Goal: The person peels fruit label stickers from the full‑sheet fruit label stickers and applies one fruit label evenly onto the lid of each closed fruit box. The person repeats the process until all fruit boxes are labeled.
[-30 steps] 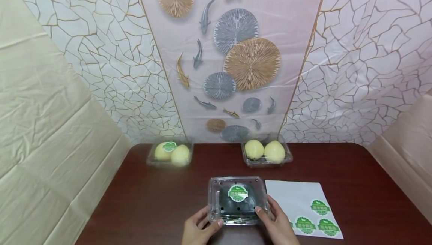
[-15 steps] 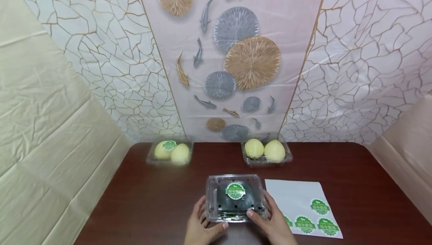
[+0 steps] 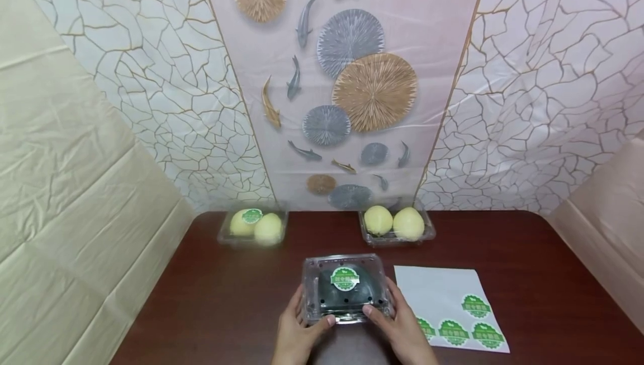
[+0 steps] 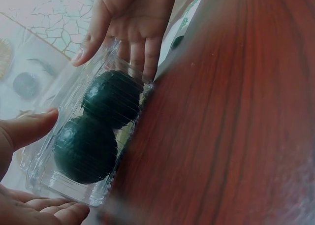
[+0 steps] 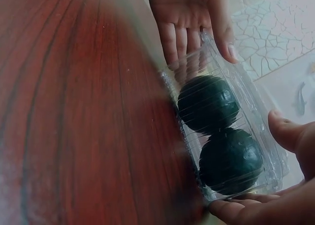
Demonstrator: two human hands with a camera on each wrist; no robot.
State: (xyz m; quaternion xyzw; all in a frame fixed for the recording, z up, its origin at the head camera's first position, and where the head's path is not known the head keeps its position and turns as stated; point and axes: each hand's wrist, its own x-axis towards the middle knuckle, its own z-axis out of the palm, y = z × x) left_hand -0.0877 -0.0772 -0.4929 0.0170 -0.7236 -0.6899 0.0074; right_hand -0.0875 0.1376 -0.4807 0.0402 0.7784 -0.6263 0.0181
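Observation:
A clear plastic clamshell box [image 3: 313,298] is held between my two hands at the front middle of the table. Inside are two dark green round fruits [image 4: 84,148], side by side in both wrist views. On its lid sits a round green-and-white sticker [image 3: 344,279]. My left hand [image 3: 298,328] grips the left end, thumb at the lid's front edge and fingers along the side. Mirroring it, my right hand [image 3: 399,326] grips the right end, its thumb on the front right of the lid. Some fingertips are hidden behind the box.
A white sticker sheet [image 3: 427,287] with several green stickers lies to the right, partly behind my right hand. Two clear boxes of pale yellow fruits, a left box [image 3: 226,237] and a right box [image 3: 374,240], stand along the back edge; one sticker shows on the left box.
Both hands have shifted the clamshell box slightly left and away from me, keeping their grip. The other boxes and the sticker sheet stay where they were.

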